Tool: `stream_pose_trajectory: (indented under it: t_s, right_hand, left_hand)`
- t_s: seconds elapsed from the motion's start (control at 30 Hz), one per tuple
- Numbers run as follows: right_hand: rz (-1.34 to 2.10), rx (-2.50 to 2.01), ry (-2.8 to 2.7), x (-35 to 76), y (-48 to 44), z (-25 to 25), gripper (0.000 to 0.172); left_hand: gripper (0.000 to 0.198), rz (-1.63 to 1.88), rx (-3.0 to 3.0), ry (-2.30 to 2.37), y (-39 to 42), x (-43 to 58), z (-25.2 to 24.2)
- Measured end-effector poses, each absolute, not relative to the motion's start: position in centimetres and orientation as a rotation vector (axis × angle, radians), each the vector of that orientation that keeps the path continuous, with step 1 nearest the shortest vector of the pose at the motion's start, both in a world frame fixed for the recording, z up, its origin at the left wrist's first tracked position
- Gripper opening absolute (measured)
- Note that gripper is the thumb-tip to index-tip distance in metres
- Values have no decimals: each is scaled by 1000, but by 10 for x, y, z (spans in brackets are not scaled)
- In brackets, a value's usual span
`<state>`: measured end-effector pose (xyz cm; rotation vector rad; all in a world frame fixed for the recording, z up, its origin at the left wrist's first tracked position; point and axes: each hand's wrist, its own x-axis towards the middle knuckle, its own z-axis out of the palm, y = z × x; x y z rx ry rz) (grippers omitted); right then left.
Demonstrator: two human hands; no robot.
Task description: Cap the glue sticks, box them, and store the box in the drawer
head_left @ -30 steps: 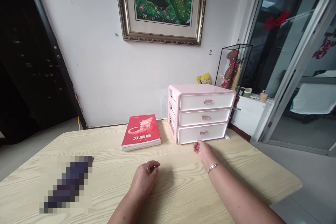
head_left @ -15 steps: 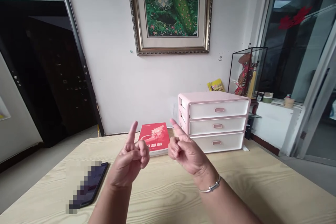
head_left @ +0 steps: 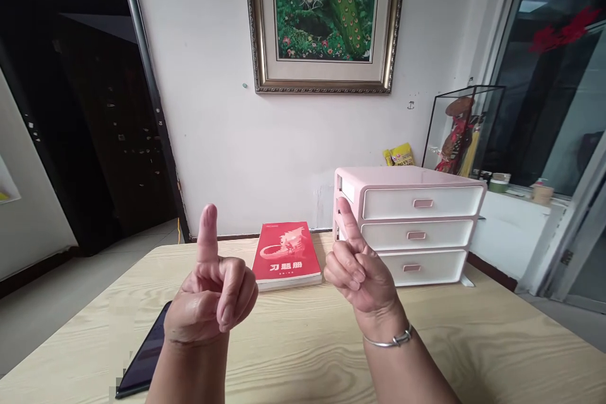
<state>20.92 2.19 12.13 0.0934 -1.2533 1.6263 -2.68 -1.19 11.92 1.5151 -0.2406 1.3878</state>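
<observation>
Both my hands are raised above the light wooden table (head_left: 473,341). My left hand (head_left: 213,293) has its index finger pointing straight up and the other fingers curled in, holding nothing. My right hand (head_left: 362,271), with a silver bracelet at the wrist, shows the same pose and is also empty. Between and behind the hands lies a red book (head_left: 286,255) flat on the table. A pink three-drawer organiser (head_left: 416,224) stands right of the book, all drawers closed. A dark phone (head_left: 144,363) lies near the table's left front, just beside my left forearm.
A framed peacock picture (head_left: 326,12) hangs on the white wall behind the table. A glass display case (head_left: 461,129) with a figurine stands on a white ledge at the right. A dark doorway opens at the left, and glass sliding doors are at the far right.
Both hands rose from resting on the table to mid-air with index fingers raised, then drew slightly apart. The view tilted up and shifted left.
</observation>
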Motion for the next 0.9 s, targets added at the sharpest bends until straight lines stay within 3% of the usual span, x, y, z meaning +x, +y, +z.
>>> stream_pose_trajectory:
  t_s: [0.57, 0.9]
  right_hand:
    - [1601, 132, -1302, 216, 21, 120, 87]
    - [1595, 137, -1357, 216, 26, 120, 100]
  left_hand:
    - [103, 1356, 1512, -199, 2, -30, 113]
    - [104, 1318, 1520, -267, 7, -23, 109]
